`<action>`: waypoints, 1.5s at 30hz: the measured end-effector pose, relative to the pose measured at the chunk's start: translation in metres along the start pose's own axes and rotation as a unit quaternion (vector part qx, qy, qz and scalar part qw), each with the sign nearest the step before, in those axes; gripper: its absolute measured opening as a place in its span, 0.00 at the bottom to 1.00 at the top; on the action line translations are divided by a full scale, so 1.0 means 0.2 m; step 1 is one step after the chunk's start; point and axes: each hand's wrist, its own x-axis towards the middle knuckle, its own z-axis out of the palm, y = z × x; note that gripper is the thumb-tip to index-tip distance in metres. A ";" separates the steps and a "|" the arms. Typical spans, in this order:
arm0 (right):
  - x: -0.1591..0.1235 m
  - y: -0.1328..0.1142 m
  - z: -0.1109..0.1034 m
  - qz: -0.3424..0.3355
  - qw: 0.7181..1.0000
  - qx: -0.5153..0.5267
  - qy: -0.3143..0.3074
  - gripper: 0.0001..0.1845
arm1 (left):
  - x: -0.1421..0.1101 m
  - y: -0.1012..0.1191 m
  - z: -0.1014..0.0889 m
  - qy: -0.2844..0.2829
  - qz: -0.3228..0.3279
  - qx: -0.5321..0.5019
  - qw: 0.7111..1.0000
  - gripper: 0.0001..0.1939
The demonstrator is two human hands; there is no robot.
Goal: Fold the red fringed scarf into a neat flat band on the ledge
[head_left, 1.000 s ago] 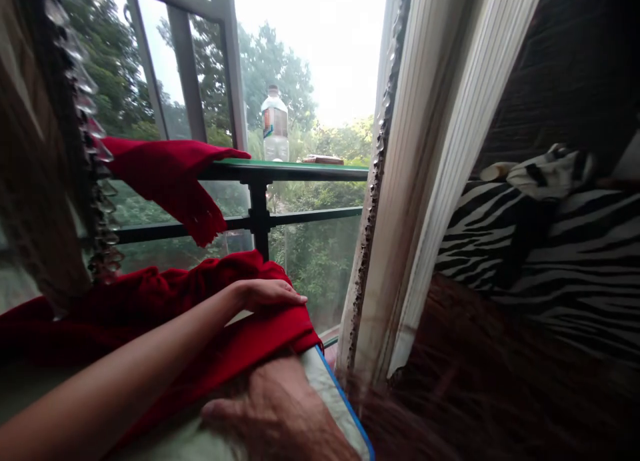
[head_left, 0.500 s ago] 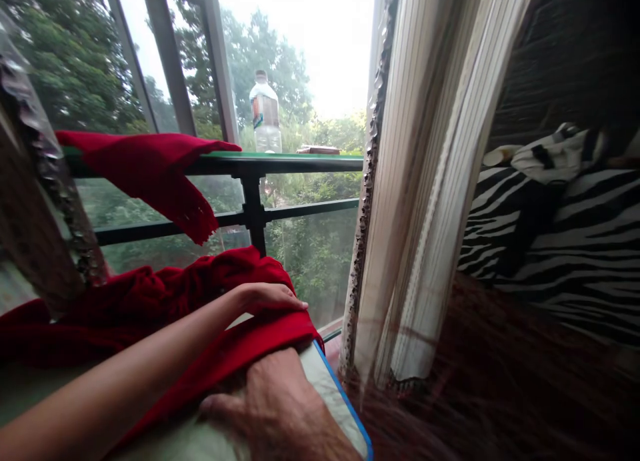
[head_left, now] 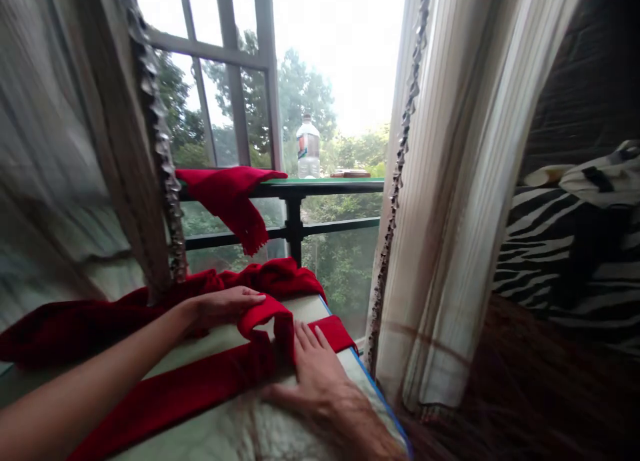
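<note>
A long strip of red cloth point(head_left: 195, 387), folded flat, lies across a pale board-like surface point(head_left: 250, 431) with a blue edge. Near its right part, a piece of the cloth is lifted into a raised loop. My left hand point(head_left: 233, 304) pinches the top of that loop between thumb and fingers. Beside the loop, my right hand point(head_left: 320, 374) rests on the strip with fingers stretched out and thumb spread. The strip's right end point(head_left: 336, 334) shows beyond my right fingertips, at the blue edge. Behind my hands, more red cloth point(head_left: 270, 277) lies bunched up.
Red fringed cloth point(head_left: 230, 197) hangs over a dark railing point(head_left: 345, 187) at the open window. A plastic bottle point(head_left: 309, 147) and a flat brown object point(head_left: 350, 174) stand along it. Curtains point(head_left: 445, 201) hang on both sides. Zebra-striped fabric point(head_left: 540, 247) is at right.
My left hand has moved back from the strip's right end and lifts the cloth into a loop. My right hand has come up onto the strip. The view has swung left.
</note>
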 end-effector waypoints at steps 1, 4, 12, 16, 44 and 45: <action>0.01 0.00 0.02 0.007 1.000 0.002 -0.011 0.62 | -0.07 -0.05 -0.03 0.015 0.006 -0.010 1.000 0.26; 0.02 0.01 0.05 0.019 0.999 -0.003 -0.031 0.65 | -0.27 -0.20 -0.07 0.030 0.007 -0.022 0.999 0.28; 0.00 -0.02 0.03 0.034 0.997 -0.033 -0.057 0.65 | -0.47 -0.47 -0.10 0.099 0.001 0.060 0.993 0.28; 0.01 -0.09 0.06 0.028 0.997 -0.036 -0.066 0.65 | -0.55 -0.48 -0.16 0.101 -0.009 0.131 0.986 0.28; 0.05 -0.15 0.07 -0.014 0.999 -0.023 -0.046 0.58 | -0.81 -0.51 -0.41 0.028 -0.094 0.218 0.971 0.25; 0.04 -0.13 0.06 -0.012 0.999 -0.024 -0.045 0.59 | -0.78 -0.48 -0.40 0.025 -0.086 0.219 0.972 0.25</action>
